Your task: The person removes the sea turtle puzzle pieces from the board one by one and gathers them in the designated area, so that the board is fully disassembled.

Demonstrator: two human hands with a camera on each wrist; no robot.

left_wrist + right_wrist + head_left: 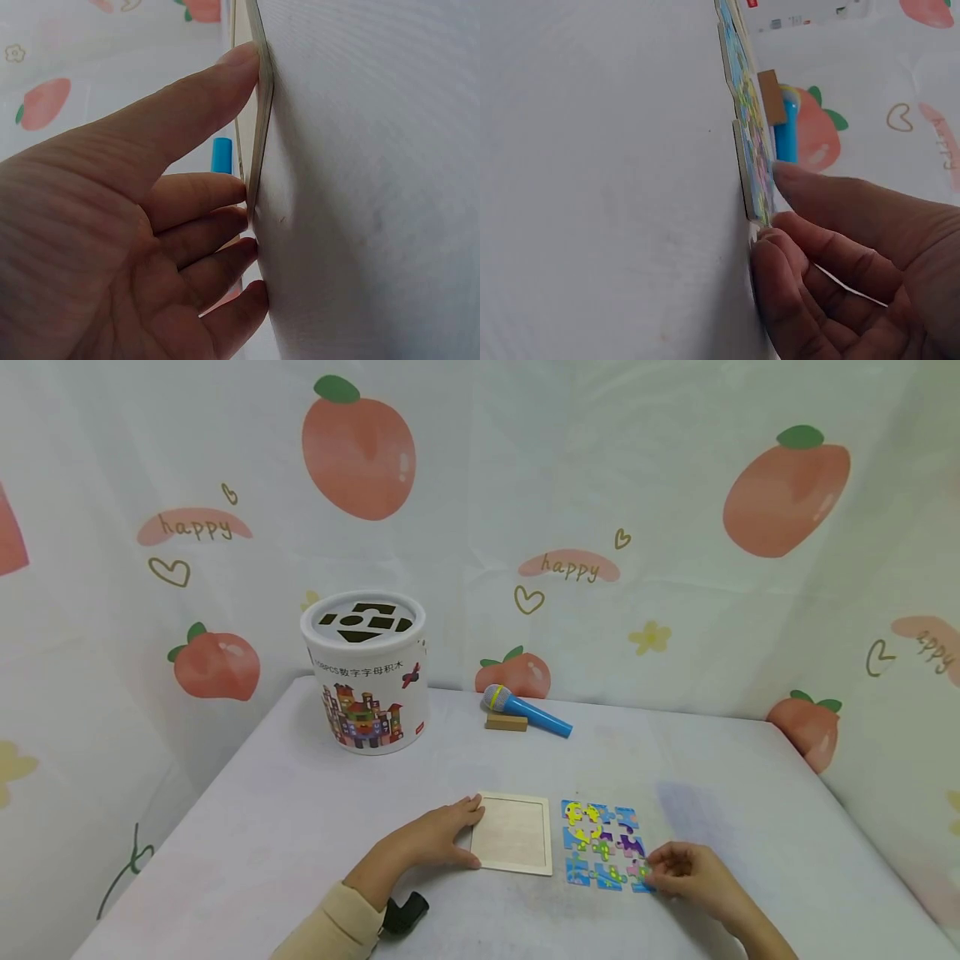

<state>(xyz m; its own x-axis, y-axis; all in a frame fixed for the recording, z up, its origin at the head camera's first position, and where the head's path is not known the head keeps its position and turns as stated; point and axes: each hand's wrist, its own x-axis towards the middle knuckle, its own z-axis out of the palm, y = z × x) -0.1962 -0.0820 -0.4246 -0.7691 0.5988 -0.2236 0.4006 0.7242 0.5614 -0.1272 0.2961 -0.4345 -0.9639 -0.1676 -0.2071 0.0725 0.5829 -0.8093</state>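
Note:
A pale square wooden puzzle tray with a raised rim lies bare on the table. My left hand rests at its left side, thumb against the near corner and fingertips along the edge. To the right of the tray, several colourful jigsaw pieces are laid in a rough grid, small gaps between them. My right hand is at the grid's near right corner, pinching a puzzle piece at its edge between thumb and fingers. The fingertips partly hide that piece.
A white block bucket with a shape-cutout lid stands at the back left. Behind the tray lie a blue toy microphone and a small brown block. A black object is by the left wrist. A printed cloth hangs behind the table.

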